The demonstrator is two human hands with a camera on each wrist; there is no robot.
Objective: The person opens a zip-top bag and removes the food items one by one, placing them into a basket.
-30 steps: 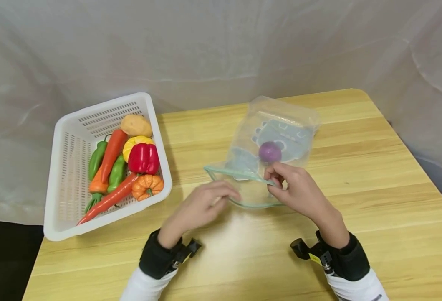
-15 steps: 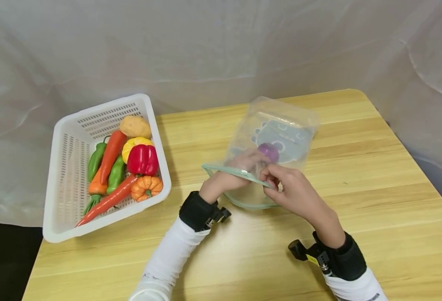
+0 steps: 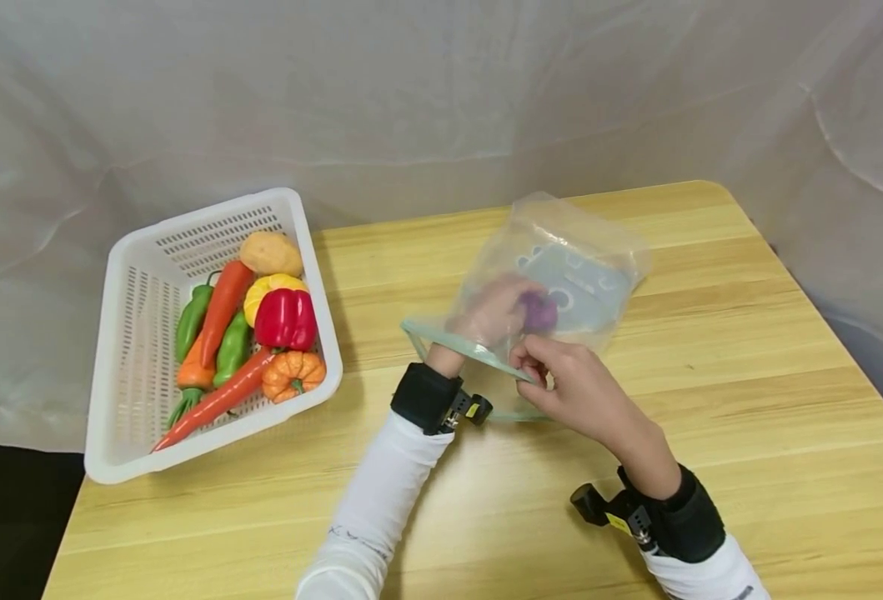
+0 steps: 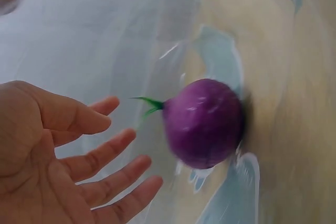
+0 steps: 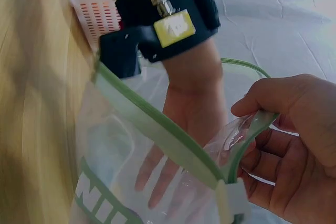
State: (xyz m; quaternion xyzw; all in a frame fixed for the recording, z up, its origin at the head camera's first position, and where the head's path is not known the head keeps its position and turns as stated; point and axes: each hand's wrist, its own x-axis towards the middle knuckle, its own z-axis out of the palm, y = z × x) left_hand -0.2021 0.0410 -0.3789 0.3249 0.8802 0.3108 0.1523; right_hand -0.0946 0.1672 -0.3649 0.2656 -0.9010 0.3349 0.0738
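My left hand (image 3: pixel 492 310) is inside a clear zip bag (image 3: pixel 587 287) with blue printing, seen through the plastic. Beside its fingers lies a purple onion (image 3: pixel 539 312). In the left wrist view the onion (image 4: pixel 203 123) has a short green tip, and the fingers (image 4: pixel 113 182) are spread a small gap away from it. My right hand (image 3: pixel 579 387) pinches the bag's green rim at its right end. The right wrist view shows thumb and fingers of this hand (image 5: pixel 294 145) on the rim (image 5: pixel 157 114), with the mouth parted around the left wrist.
A white slotted basket (image 3: pixel 103 358) stands on the left of the wooden table (image 3: pixel 749 392). In it lie a potato (image 3: pixel 271 252), a red bell pepper (image 3: pixel 286 318), a small orange pumpkin (image 3: pixel 293 375) and several other vegetables. A grey cloth (image 3: pixel 426 100) hangs behind.
My left hand has moved from the bag's mouth deep into the bag, up to the onion. The right hand keeps its pinch on the rim, shifting slightly left. The bag's body has lifted slightly.
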